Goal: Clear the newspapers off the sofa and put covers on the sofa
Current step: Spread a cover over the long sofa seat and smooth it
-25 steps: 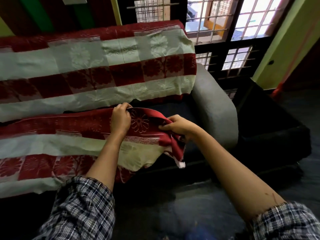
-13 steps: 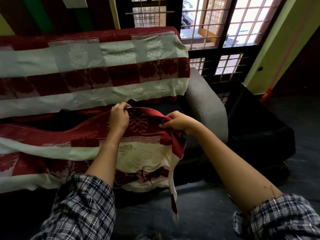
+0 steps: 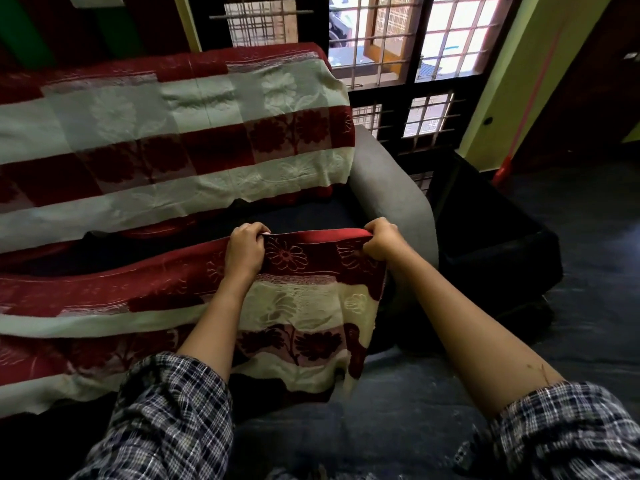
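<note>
While clenching its red top edge, the left hand and right hand are stretching the seat cover taut just beside the armrest (likely squaring it over the bare seat next to that armrest).

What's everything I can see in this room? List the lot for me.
sofa: one, grey arm and dark seat, below the window
back cover: one, red and cream floral, draped over the sofa's backrest
seat cover: one, red and cream floral, hanging over the seat's front
window: one, barred, bright, behind the sofa
low unit: one, black, right of the sofa
long-handled tool: one, red, right corner
left hand: grips the seat cover's top edge
right hand: grips its corner
sleeves: two, checked, nearest the camera
</note>
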`<move>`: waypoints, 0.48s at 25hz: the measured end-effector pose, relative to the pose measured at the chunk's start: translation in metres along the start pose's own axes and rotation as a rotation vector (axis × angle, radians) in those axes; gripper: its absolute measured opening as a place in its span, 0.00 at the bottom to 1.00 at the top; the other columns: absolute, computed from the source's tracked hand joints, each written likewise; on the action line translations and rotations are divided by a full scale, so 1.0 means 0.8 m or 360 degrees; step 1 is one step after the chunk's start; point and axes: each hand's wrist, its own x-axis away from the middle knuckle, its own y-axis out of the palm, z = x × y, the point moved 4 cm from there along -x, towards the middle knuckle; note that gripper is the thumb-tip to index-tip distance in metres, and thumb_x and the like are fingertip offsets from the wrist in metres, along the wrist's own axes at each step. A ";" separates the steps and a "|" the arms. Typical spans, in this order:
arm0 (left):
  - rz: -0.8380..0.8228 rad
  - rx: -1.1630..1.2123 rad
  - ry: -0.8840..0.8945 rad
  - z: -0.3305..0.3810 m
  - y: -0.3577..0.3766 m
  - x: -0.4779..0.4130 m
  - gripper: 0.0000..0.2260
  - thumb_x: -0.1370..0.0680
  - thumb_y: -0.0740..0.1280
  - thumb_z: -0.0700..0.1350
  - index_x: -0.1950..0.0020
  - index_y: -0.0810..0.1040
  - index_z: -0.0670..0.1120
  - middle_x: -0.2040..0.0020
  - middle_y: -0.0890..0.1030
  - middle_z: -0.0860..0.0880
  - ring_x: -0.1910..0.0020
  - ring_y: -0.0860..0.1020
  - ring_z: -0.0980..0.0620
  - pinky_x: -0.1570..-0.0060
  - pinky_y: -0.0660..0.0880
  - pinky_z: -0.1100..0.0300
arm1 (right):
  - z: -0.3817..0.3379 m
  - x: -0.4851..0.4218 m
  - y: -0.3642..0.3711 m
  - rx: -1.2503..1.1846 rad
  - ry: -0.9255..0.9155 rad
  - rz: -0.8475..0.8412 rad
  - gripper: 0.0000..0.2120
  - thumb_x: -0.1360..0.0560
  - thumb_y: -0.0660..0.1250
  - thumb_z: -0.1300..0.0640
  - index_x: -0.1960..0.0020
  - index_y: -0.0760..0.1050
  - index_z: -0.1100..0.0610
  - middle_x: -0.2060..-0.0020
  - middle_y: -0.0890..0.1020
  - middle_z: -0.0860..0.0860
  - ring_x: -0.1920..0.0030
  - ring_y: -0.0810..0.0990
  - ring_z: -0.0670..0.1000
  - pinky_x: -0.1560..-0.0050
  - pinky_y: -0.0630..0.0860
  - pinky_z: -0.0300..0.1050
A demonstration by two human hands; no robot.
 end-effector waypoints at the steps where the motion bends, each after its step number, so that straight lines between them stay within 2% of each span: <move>1: -0.0015 0.0001 0.0012 0.001 0.005 -0.006 0.10 0.23 0.60 0.34 0.49 0.80 0.39 0.50 0.80 0.40 0.48 0.76 0.44 0.48 0.71 0.53 | 0.007 -0.003 -0.004 -0.0138 0.0030 0.0105 0.11 0.30 0.68 0.64 0.49 0.78 0.58 0.52 0.79 0.56 0.51 0.79 0.55 0.51 0.79 0.50; 3: -0.0031 0.0000 0.0030 0.005 0.015 -0.015 0.10 0.23 0.60 0.34 0.49 0.80 0.39 0.50 0.80 0.40 0.47 0.76 0.43 0.48 0.71 0.53 | 0.021 -0.006 -0.012 -0.0389 0.0090 0.0344 0.08 0.30 0.64 0.67 0.53 0.78 0.59 0.56 0.79 0.56 0.53 0.79 0.54 0.54 0.79 0.48; 5: -0.0053 -0.0014 0.0049 0.009 0.029 -0.024 0.10 0.23 0.60 0.34 0.49 0.81 0.39 0.50 0.80 0.40 0.48 0.76 0.43 0.49 0.71 0.53 | 0.033 -0.013 -0.013 -0.0521 0.0108 0.0515 0.10 0.29 0.63 0.69 0.52 0.79 0.61 0.59 0.78 0.56 0.56 0.78 0.52 0.58 0.76 0.45; 9: -0.0100 -0.0034 0.0065 0.012 0.065 -0.051 0.10 0.23 0.60 0.34 0.49 0.81 0.39 0.50 0.80 0.40 0.48 0.76 0.43 0.51 0.71 0.53 | 0.052 -0.048 -0.006 -0.0614 0.0027 0.0673 0.05 0.27 0.64 0.67 0.53 0.78 0.62 0.61 0.80 0.56 0.58 0.79 0.52 0.57 0.78 0.47; 12: -0.0107 -0.0048 0.0076 0.015 0.091 -0.079 0.10 0.23 0.60 0.34 0.49 0.81 0.39 0.51 0.80 0.40 0.48 0.76 0.43 0.51 0.70 0.54 | 0.062 -0.086 -0.008 -0.0626 -0.0005 0.0761 0.04 0.25 0.64 0.65 0.53 0.77 0.63 0.61 0.78 0.54 0.59 0.76 0.49 0.59 0.71 0.43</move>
